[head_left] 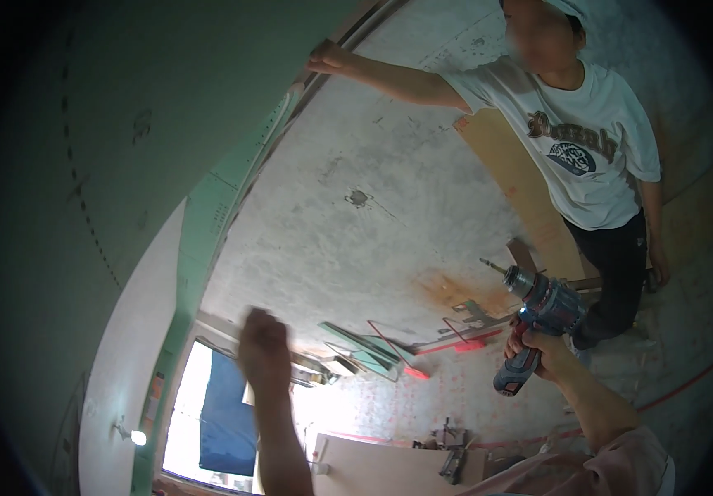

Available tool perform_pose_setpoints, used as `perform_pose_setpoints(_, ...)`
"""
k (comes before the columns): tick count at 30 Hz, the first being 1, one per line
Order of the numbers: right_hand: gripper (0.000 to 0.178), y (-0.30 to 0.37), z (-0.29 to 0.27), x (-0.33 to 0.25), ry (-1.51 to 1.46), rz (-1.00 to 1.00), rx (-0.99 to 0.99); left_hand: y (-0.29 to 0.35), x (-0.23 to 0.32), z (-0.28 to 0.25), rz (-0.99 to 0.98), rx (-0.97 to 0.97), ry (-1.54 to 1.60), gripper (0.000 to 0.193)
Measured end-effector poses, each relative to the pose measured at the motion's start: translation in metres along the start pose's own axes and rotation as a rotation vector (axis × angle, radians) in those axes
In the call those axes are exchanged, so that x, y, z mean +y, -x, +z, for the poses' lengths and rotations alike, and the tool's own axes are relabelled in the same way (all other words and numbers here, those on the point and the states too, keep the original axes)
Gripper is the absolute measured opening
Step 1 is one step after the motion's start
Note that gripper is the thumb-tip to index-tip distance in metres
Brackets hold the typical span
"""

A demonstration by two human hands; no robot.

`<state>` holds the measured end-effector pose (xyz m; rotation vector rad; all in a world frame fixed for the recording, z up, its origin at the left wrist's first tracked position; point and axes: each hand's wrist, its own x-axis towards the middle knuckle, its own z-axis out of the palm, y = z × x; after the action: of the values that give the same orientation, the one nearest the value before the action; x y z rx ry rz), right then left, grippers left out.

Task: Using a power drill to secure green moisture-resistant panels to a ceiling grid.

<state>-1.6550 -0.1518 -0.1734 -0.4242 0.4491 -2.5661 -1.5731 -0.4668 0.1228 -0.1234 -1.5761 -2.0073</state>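
Note:
My right hand point(548, 351) is wrapped round the grip of a cordless drill point(553, 302). A long bit points up and left from its chuck, and its small lamp is lit. Raised at the middle left, my left hand point(264, 343) is closed in a fist and slightly blurred. What lies in its fingers, if anything, is hidden. Over the upper left spreads a large green board point(51, 174) with a dashed line of dark marks. My left hand is below this board and apart from it.
At the upper right stands a person point(588, 149) in a white T-shirt, one hand point(327, 56) raised to the board's edge. A grey wall point(332, 207) runs behind. Green strips point(365, 351), a red-handled tool point(414, 373) and a pale panel point(389, 467) lie lower down. A lamp point(138, 436) glows at the left.

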Motion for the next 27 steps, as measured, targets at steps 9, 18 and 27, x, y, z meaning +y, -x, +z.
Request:
perform_pose_setpoints(9,0.035,0.066,-0.01,0.019,0.384,0.266,0.051,0.15,-0.235,-0.037,-0.771,0.33,0.641,0.009)
perform_pose_setpoints(18,0.018,0.103,-0.019,0.019,0.582,0.286,0.187,0.184,-0.271,-0.017,-0.987,0.191,0.823,0.013)
perform_pose_setpoints(27,0.023,0.111,-0.008,0.008,0.781,0.227,0.261,0.165,-0.275,0.009,-1.016,0.033,0.762,0.004)
